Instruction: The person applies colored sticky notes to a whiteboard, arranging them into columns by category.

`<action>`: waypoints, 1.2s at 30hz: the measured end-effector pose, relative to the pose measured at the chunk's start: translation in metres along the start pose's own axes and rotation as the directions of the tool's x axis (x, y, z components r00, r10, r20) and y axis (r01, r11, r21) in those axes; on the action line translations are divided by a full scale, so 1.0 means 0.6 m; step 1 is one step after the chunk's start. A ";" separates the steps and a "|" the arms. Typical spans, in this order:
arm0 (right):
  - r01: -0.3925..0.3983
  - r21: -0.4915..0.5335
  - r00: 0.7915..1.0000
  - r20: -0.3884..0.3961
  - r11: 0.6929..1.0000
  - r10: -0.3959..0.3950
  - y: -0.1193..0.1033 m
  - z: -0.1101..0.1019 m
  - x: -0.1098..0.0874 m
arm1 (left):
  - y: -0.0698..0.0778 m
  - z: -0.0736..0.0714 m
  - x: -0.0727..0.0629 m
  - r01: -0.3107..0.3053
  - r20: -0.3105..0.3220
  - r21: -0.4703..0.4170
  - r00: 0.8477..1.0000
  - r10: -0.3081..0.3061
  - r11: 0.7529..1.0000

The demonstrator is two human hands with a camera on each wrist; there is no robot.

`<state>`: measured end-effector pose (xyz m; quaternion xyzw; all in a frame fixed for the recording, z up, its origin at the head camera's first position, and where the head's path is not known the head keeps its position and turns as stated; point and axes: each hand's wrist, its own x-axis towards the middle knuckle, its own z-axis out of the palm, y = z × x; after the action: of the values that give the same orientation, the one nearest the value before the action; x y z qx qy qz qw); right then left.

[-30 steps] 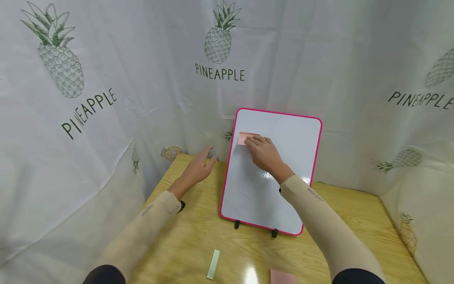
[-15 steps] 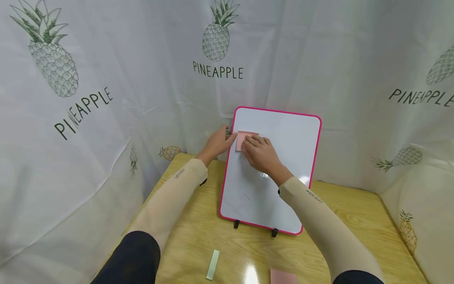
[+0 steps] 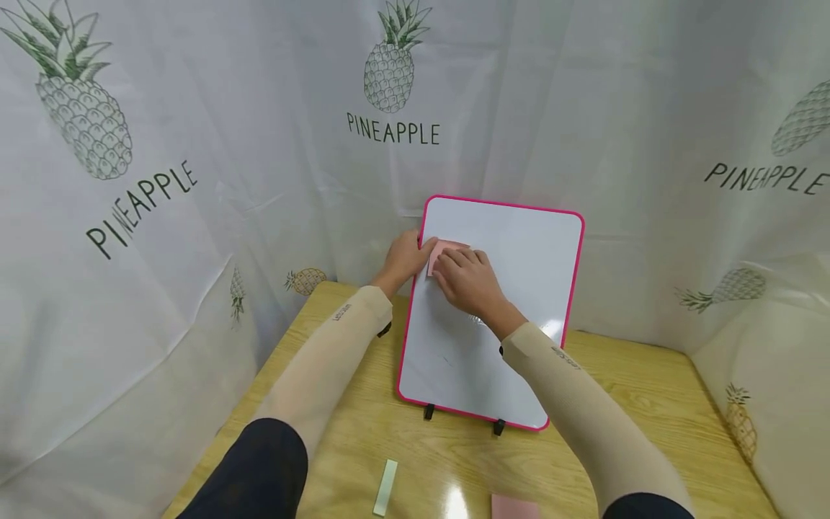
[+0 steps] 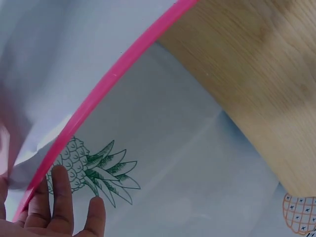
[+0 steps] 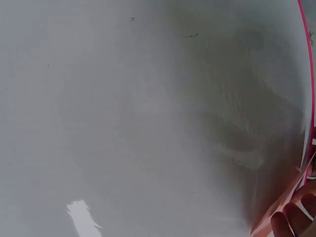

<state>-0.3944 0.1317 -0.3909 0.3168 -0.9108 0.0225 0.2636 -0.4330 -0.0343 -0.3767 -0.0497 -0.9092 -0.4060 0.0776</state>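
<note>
A pink sticky note [image 3: 441,250] lies near the upper left of a pink-rimmed whiteboard [image 3: 519,252]. My right hand [image 3: 468,280] rests its bent fingertips on the note, covering much of its right and lower part. In the right wrist view, one edge of the sticky note [image 5: 276,217] stands off the board beside my fingers [image 5: 296,217]. My left hand [image 3: 405,254] grips the board's left edge, thumb in front beside the note. The left wrist view shows fingers [image 4: 61,197] beyond the pink rim [image 4: 108,81].
The whiteboard stands on small black feet [image 3: 498,427] on a wooden table [image 3: 447,454]. Toward the front lie a pale green strip [image 3: 385,488] and another pink note [image 3: 514,507]. A pineapple-printed curtain [image 3: 292,180] hangs behind and at the sides.
My left hand has moved up and right from beside the board and taken hold of its left edge. The sticky note's lower left part shows further down; my right hand stays at it.
</note>
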 end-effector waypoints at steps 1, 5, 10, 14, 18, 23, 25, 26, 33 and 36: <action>-0.001 0.006 1.000 -0.001 1.000 0.001 -0.002 -0.001 0.002 | 0.000 0.000 0.001 -0.003 -0.002 0.000 1.000 0.003 1.000; 0.006 0.070 1.000 -0.004 0.998 -0.006 -0.008 -0.002 0.012 | -0.004 0.000 0.007 -0.023 -0.009 0.019 1.000 0.023 1.000; -0.005 0.088 0.997 0.082 0.996 -0.002 -0.013 0.001 0.019 | -0.007 -0.001 0.013 -0.037 0.000 0.015 0.999 0.037 0.999; -0.043 0.048 0.986 0.162 0.998 0.034 -0.012 0.005 0.014 | -0.006 -0.002 0.012 -0.014 0.015 0.004 1.000 0.014 1.000; -0.077 0.021 0.979 0.189 0.997 0.071 -0.003 0.008 0.004 | -0.003 -0.004 0.007 0.016 0.025 0.009 1.000 -0.016 1.000; -0.071 0.003 0.984 0.164 0.997 0.070 0.008 0.006 -0.007 | 0.000 -0.007 0.003 0.036 0.043 0.002 0.998 -0.036 0.999; -0.069 -0.006 0.985 0.160 0.998 0.070 0.012 0.004 -0.011 | -0.001 -0.008 0.003 0.036 0.043 0.016 0.998 -0.037 0.999; -0.071 -0.013 0.985 0.159 0.997 0.072 0.013 0.003 -0.013 | -0.001 -0.008 0.003 0.037 0.042 0.020 0.998 -0.038 0.999; -0.121 -0.073 0.989 0.081 0.990 0.126 0.030 0.005 -0.036 | -0.001 -0.007 0.003 0.051 0.050 0.024 0.997 -0.053 0.998; -0.126 -0.098 0.992 0.003 0.987 0.126 0.033 0.008 -0.044 | -0.002 -0.006 0.003 0.062 0.059 0.016 0.996 -0.063 0.998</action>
<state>-0.3911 0.1616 -0.4056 0.2455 -0.9302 -0.0071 0.2726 -0.4345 -0.0375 -0.3747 -0.0326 -0.9150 -0.4002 0.0380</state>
